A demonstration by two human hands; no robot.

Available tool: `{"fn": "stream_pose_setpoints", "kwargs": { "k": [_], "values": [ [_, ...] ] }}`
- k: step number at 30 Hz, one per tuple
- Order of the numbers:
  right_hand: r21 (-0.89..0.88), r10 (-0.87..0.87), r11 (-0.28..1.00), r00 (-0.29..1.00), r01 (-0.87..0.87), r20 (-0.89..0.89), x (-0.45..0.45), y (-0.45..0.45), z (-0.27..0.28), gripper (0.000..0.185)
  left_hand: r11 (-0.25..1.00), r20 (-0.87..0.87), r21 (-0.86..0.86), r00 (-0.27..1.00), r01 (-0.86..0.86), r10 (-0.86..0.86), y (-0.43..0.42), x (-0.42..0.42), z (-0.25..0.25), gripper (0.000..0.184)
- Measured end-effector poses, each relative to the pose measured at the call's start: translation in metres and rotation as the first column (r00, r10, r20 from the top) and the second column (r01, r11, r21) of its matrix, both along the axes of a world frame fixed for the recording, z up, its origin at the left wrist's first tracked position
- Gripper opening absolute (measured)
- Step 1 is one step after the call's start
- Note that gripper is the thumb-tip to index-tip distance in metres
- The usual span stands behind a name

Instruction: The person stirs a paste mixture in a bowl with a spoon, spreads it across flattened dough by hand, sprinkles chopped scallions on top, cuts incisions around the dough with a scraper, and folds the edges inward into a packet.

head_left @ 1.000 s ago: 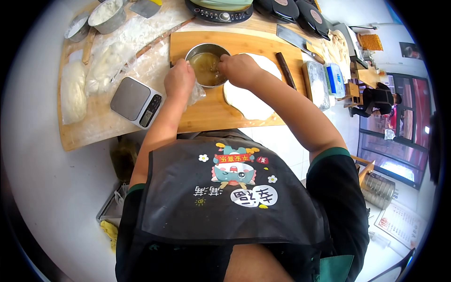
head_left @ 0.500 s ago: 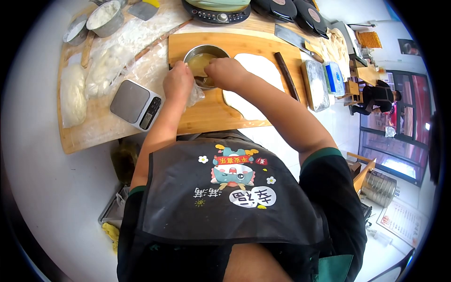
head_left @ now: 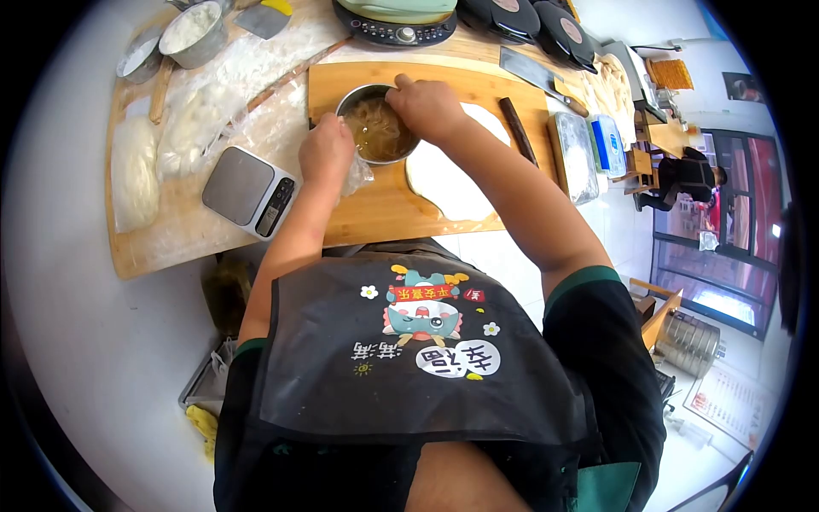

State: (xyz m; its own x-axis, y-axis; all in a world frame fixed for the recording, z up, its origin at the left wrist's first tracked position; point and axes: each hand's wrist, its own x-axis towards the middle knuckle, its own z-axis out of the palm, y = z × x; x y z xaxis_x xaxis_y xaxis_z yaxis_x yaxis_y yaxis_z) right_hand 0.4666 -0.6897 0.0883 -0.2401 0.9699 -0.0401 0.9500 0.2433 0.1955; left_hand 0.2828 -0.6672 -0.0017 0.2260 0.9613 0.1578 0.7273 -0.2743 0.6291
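A round metal pot (head_left: 381, 159) of cloudy yellow-brown liquid stands on the wooden board. My left hand (head_left: 327, 152) is closed at the pot's left side, holding it there, with crumpled clear plastic (head_left: 359, 176) beside the wrist. Over the right part of the rim is my right hand (head_left: 426, 107), its fingers curled together; whatever they hold is hidden by the hand. The liquid looks swirled. Just right of the pot lies a flat white sheet of dough (head_left: 456, 175), partly beneath my right forearm. Beyond it rests a dark rolling pin (head_left: 519, 130).
Left of the board sit a digital scale (head_left: 239, 184) and plastic-covered dough (head_left: 135, 175). A metal bowl of flour (head_left: 192, 30) stands at the far left. An electric cooker (head_left: 397, 30) is at the back. Right are a cleaver (head_left: 533, 70) and a clear container (head_left: 573, 158). Another person (head_left: 687, 177) sits far right.
My right hand has risen from inside the pot to its far right rim. More of the liquid shows, now stirred up. My left hand stays at the pot's left side.
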Motion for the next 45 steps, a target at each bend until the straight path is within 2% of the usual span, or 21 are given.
{"fn": "stream_pose_setpoints", "kwargs": {
  "k": [3, 7, 10, 13, 16, 20, 23, 26, 29, 30, 33, 36, 39, 41, 42, 43, 44, 45],
  "values": [
    [-0.104, 0.073, 0.992, 0.997, -0.07, 0.033, -0.002, -0.008, -0.006, 0.01, 1.0, -0.015, 0.0, 1.0, -0.001, 0.001, 0.0, -0.001, 0.001, 0.021],
    [-0.197, 0.119, 0.973, 0.992, -0.124, -0.037, 0.001, -0.027, 0.011, 0.009, 1.0, -0.011, -0.006, 1.0, -0.001, 0.001, -0.001, 0.0, -0.002, 0.021],
    [-0.302, 0.078, 0.95, 0.997, -0.078, -0.011, 0.001, -0.039, 0.017, 0.009, 1.0, -0.031, -0.004, 1.0, -0.002, 0.002, -0.001, -0.001, 0.002, 0.021],
    [-0.264, 0.14, 0.95, 0.983, -0.166, -0.116, 0.003, -0.049, 0.025, 0.011, 1.0, -0.021, -0.018, 1.0, -0.002, 0.002, 0.001, -0.001, -0.003, 0.021],
    [-0.304, 0.158, 0.935, 0.983, -0.181, -0.099, 0.006, -0.042, 0.039, 0.013, 1.0, -0.026, -0.014, 1.0, -0.006, 0.006, 0.001, 0.0, -0.004, 0.022],
    [-0.202, 0.041, 0.978, 0.995, -0.059, -0.09, 0.006, -0.03, 0.052, 0.014, 1.0, -0.019, -0.003, 1.0, -0.002, 0.002, -0.001, 0.0, -0.001, 0.021],
    [-0.139, -0.037, 0.99, 0.998, 0.029, -0.054, 0.006, -0.019, 0.027, 0.014, 1.0, -0.01, 0.009, 1.0, 0.002, -0.002, 0.0, -0.001, -0.002, 0.021],
    [-0.18, 0.013, 0.983, 0.991, -0.037, -0.136, -0.003, -0.017, 0.016, 0.014, 1.0, -0.011, 0.018, 1.0, -0.002, 0.002, 0.0, 0.0, -0.003, 0.021],
    [-0.255, 0.11, 0.957, 0.986, -0.14, -0.127, -0.005, -0.022, 0.012, 0.014, 1.0, -0.016, 0.01, 1.0, -0.004, 0.004, -0.001, 0.002, 0.001, 0.021],
    [-0.305, 0.122, 0.942, 0.99, -0.136, -0.066, -0.008, -0.023, 0.016, 0.013, 1.0, -0.015, 0.005, 1.0, -0.003, 0.003, -0.002, 0.001, 0.002, 0.021],
    [-0.391, 0.129, 0.907, 0.987, -0.157, -0.097, -0.005, -0.03, 0.04, 0.014, 1.0, -0.02, -0.019, 1.0, -0.005, 0.005, -0.003, 0.003, 0.001, 0.021],
    [-0.353, 0.044, 0.932, 0.994, -0.078, -0.103, 0.013, -0.028, 0.05, 0.015, 0.999, -0.018, -0.05, 1.0, -0.006, 0.005, -0.004, 0.004, 0.002, 0.022],
    [-0.236, -0.042, 0.971, 0.999, 0.036, -0.018, 0.019, -0.028, 0.046, 0.017, 1.0, 0.03, -0.028, 1.0, -0.005, 0.006, -0.008, 0.0, -0.002, 0.023],
    [-0.466, -0.139, 0.883, 0.981, 0.061, -0.134, 0.011, -0.025, 0.051, 0.023, 0.996, 0.137, 0.031, 0.987, 0.085, -0.089, 0.002, 0.0, -0.018, 0.028],
    [-0.446, -0.098, 0.895, 0.981, 0.013, -0.167, 0.01, -0.027, 0.033, 0.025, 0.989, 0.042, -0.129, 0.997, 0.072, -0.067, 0.009, -0.002, -0.03, 0.032],
    [-0.348, -0.078, 0.938, 0.977, 0.004, -0.2, 0.003, -0.016, -0.028, 0.033, 0.986, -0.023, -0.15, 0.997, 0.075, -0.08, 0.017, -0.004, -0.05, 0.035],
    [-0.246, 0.083, 0.96, 0.977, -0.132, -0.198, 0.012, -0.005, -0.076, 0.026, 0.983, 0.034, -0.136, 0.992, 0.126, -0.122, 0.02, 0.002, -0.046, 0.034],
    [-0.276, 0.1, 0.949, 0.977, -0.15, -0.186, 0.0, -0.013, -0.051, 0.021, 0.981, 0.056, -0.132, 0.989, 0.142, -0.136, 0.021, -0.005, -0.048, 0.033]
  ]
}}
